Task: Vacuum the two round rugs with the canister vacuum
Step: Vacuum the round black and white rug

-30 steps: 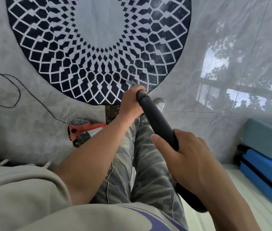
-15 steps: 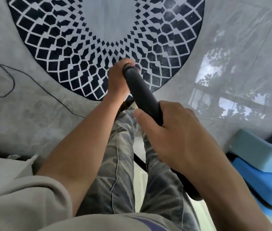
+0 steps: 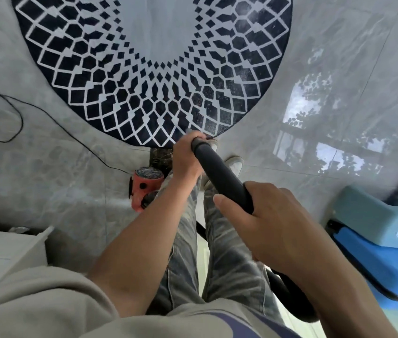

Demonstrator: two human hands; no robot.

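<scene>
Grey glossy floor tiles (image 3: 334, 50) below. My left hand (image 3: 187, 159) wraps the front of the black vacuum wand (image 3: 220, 176), right hand (image 3: 273, 228) clamped further back. Its nozzle is hidden, at the near edge of the round navy-and-white rug (image 3: 110, 89); the orange canister (image 3: 144, 189) is beside my legs. I judge this rug mid-pass; next, push forward across the pattern.

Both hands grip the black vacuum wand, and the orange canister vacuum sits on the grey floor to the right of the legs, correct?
Wrong side: the head view shows the orange canister vacuum on the grey floor left of the legs. The left hand and right hand do both grip the black vacuum wand.
</scene>
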